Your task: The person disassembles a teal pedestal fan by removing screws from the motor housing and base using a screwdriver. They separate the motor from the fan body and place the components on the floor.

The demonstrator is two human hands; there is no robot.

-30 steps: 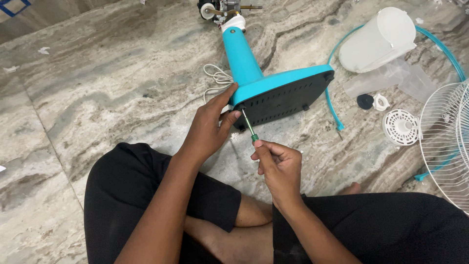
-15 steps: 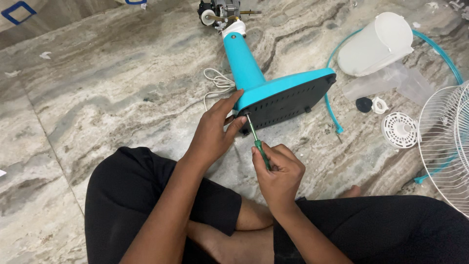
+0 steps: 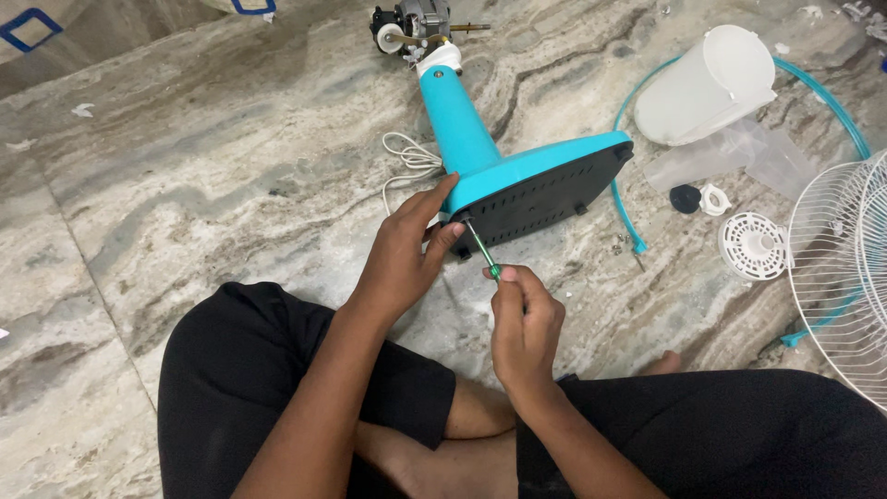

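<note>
A turquoise fan stand [image 3: 460, 120] lies on its side on the marble floor, its black base plate [image 3: 540, 197] facing me. My left hand [image 3: 404, 251] grips the near corner of the base, thumb on the black underside. A green-handled screwdriver [image 3: 481, 249] is held in my right hand [image 3: 523, 325], its tip set against the base plate's corner by my left thumb. The bare motor [image 3: 411, 20] sits at the far end of the stand.
A coiled white cord [image 3: 408, 157] lies left of the stand. On the right are a white motor cover [image 3: 707, 83], clear blades [image 3: 739, 152], a black knob [image 3: 686, 198], a white cap [image 3: 714, 199], a white round hub [image 3: 753, 246], a wire grill [image 3: 841, 268] and a turquoise ring [image 3: 625, 203]. My crossed legs fill the foreground.
My right hand shifted its grip along the screwdriver handle while the tip stayed at the base corner. The left hand kept its hold on the base.
</note>
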